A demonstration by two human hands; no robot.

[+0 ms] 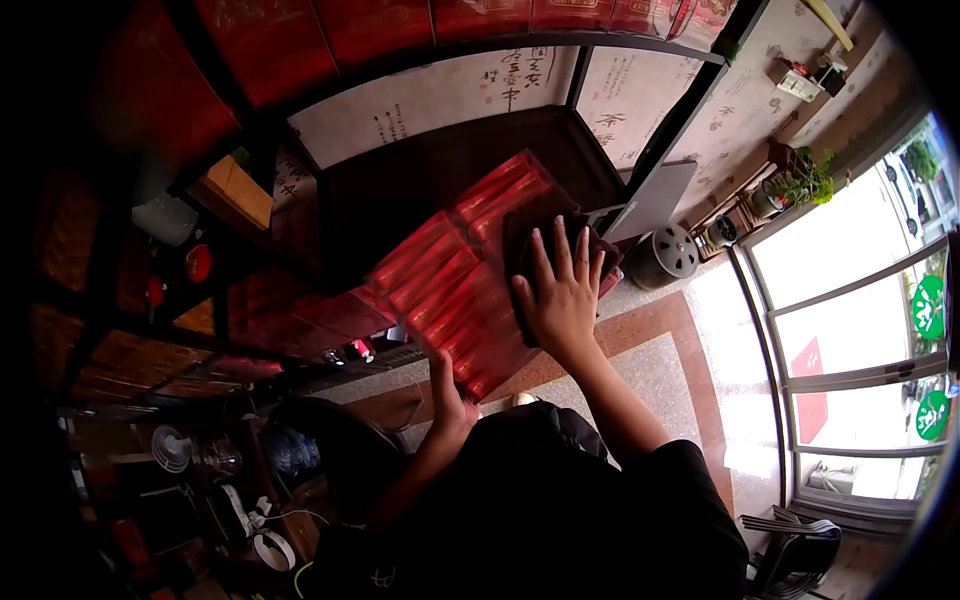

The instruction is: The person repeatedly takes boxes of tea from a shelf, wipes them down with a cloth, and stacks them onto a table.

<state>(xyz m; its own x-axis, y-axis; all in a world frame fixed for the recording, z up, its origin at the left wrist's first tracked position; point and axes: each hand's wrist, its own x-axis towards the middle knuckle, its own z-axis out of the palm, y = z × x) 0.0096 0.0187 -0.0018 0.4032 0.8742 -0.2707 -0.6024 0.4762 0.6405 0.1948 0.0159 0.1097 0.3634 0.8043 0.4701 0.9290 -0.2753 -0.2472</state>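
A clear-wrapped pack of red boxes (pixel 440 290) is tilted in front of my body. My left hand (pixel 452 400) grips its near corner, with the thumb up along the side and the other fingers hidden beneath. My right hand (pixel 565 290) lies flat with fingers spread on a dark cloth (pixel 517 245), which covers the right part of the pack's top. How far the cloth reaches under the palm is hidden.
Behind the pack stands a dark shelf (pixel 430 150), with red boxes (pixel 380 30) on the level above. More red packs (pixel 290 315) sit low on the left. A round metal canister (pixel 662 257) is on the right, near glass doors (pixel 800 330). A fan (pixel 172 448) stands lower left.
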